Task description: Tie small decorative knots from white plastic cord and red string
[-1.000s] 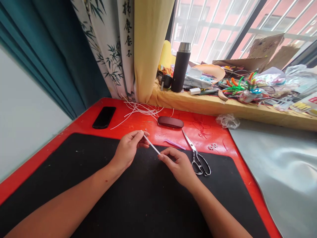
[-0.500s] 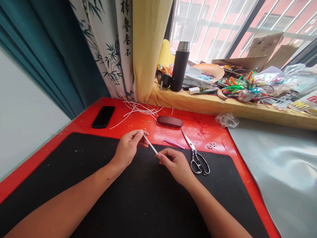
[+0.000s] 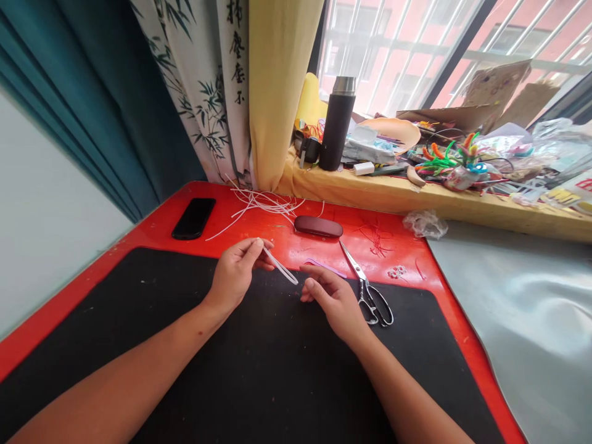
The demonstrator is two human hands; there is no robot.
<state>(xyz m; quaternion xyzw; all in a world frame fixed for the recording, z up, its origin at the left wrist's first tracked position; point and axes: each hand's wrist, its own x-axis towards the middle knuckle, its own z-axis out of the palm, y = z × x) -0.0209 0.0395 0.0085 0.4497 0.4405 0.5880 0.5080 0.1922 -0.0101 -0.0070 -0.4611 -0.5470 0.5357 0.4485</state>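
1. Red bench [image 3: 287, 243], black mat [image 3: 277, 370] on it; our hands are above the mat.
2. L hand [image 3: 234, 271]: thumb & fingertips clamped on white cord loop [image 3: 283, 269], bend twd R hand [image 3: 335, 302]. R grip apart, nothing in it, just beside the bend.
3. Best we pinch light but firm, so strands lie even & don't spring.
4. Cord ends hidden in L fingers; can't tell how many. Purple tweezers [image 3: 326, 267] partly behind R index; forearms [image 3: 148, 364] cut off at bottom.

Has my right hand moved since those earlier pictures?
Yes, slightly: your right hand has let go of the white strip, its fingertips shifting right, toward the unmoved scissors.
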